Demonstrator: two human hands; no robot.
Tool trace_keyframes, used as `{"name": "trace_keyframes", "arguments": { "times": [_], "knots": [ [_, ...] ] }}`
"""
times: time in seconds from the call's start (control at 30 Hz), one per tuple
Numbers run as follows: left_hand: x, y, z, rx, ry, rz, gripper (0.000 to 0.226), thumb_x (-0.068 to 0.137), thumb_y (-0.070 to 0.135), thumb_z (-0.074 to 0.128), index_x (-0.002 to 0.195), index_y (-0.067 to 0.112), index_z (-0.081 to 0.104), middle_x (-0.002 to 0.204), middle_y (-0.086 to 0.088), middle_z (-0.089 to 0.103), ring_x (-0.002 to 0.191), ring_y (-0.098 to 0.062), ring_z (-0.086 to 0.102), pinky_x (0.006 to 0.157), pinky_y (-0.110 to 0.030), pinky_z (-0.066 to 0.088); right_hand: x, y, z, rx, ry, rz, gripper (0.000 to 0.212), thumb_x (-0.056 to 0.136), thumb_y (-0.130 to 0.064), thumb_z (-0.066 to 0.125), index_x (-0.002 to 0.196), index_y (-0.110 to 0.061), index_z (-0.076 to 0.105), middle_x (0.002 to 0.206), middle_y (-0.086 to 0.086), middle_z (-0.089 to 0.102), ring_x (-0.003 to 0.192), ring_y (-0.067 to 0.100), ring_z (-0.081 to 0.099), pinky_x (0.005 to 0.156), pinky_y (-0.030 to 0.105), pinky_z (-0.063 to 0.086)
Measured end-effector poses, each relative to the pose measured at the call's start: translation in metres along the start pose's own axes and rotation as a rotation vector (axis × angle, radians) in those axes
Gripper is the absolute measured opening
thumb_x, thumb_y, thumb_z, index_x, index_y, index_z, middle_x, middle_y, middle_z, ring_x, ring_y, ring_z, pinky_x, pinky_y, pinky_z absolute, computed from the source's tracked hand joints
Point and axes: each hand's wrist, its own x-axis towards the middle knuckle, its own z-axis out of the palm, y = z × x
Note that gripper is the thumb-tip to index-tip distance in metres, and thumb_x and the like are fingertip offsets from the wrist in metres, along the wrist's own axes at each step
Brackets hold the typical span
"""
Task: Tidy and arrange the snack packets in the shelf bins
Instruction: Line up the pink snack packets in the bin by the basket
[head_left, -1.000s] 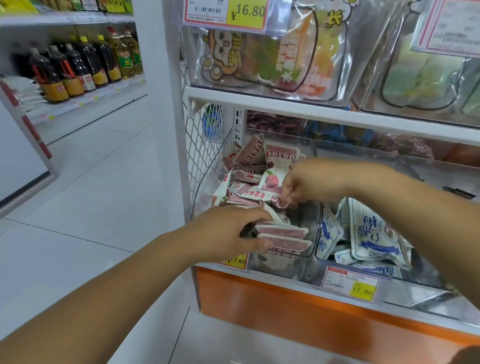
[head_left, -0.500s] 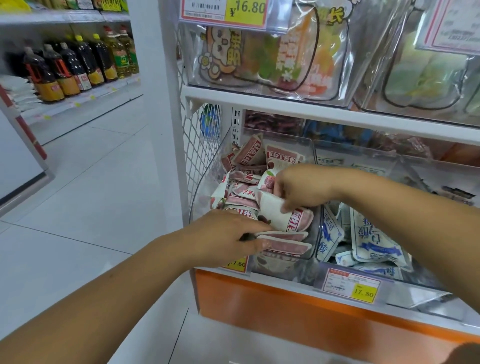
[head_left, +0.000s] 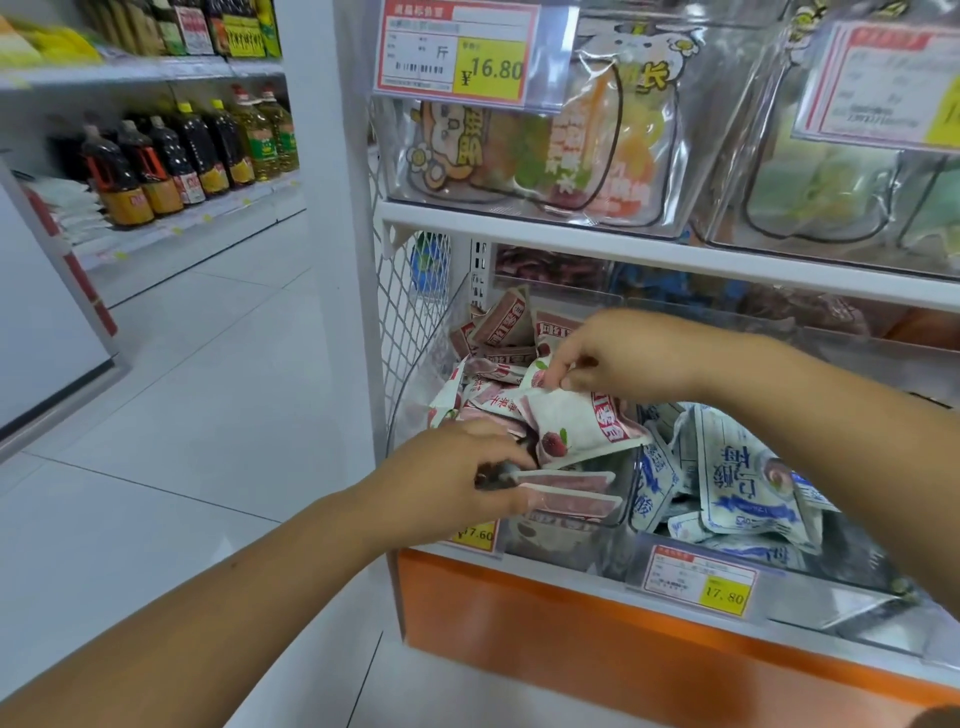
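Two flat pink-and-white packets (head_left: 569, 491) pinched in our left hand (head_left: 457, 475) could slide out while our right hand (head_left: 618, 358), just above, pinches a white berry-printed plastic packet (head_left: 576, 426) loosely by its edge.

Bright, even store lighting; wide-angle view bending at the edges.
Glare is washing over the clear bin fronts (head_left: 566, 540) and upper price tags (head_left: 457, 57); the floor (head_left: 171, 415) is reflecting softly with no hard shadows. Upright (head_left: 337, 260) is bowing near the frame margins; far bottles (head_left: 171, 156) are reading soft, the nearest forearm smearing slightly.
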Motion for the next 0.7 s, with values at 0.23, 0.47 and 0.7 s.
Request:
{"name": "trace_keyframes", "arguments": {
  "times": [0.23, 0.47, 0.7],
  "knots": [
    [-0.004, 0.003, 0.001, 0.025, -0.001, -0.030, 0.042, 0.084, 0.063, 0.055, 0.119, 0.040, 0.061, 0.106, 0.022, 0.059, 0.097, 0.003, 0.051, 0.086, -0.026, 0.047, 0.000, -0.015, -0.003, 0.117, -0.026, 0.004, 0.021, 0.099, -0.020, 0.051, 0.112, -0.028, 0.065, 0.086, -0.017, 0.056, 0.066, 0.004, 0.061, 0.063, 0.021, 0.051],
    [0.002, 0.016, 0.000, -0.101, 0.336, -0.095, 0.064, 0.071, 0.057, 0.075, 0.123, 0.037, 0.042, 0.119, 0.021, 0.039, 0.102, 0.002, 0.048, 0.080, -0.019, 0.046, -0.003, -0.014, 0.011, 0.816, -0.022, 0.345, 0.022, 0.100, -0.008, 0.044, 0.106, -0.006, 0.065, 0.085, 0.025, 0.072, 0.054, 0.023, 0.066, 0.066, 0.039, 0.060],
    [0.008, 0.015, -0.013, -0.275, 0.319, -0.105, 0.015, 0.099, 0.035, 0.048, 0.105, 0.031, 0.062, 0.086, 0.010, 0.066, 0.078, -0.003, 0.058, 0.072, -0.024, 0.047, -0.035, -0.015, -0.004, 0.514, 0.038, 0.072, 0.040, 0.089, -0.058, 0.047, 0.114, -0.033, 0.065, 0.112, -0.022, 0.064, 0.098, 0.000, 0.061, 0.090, 0.019, 0.045]
  ]
}}
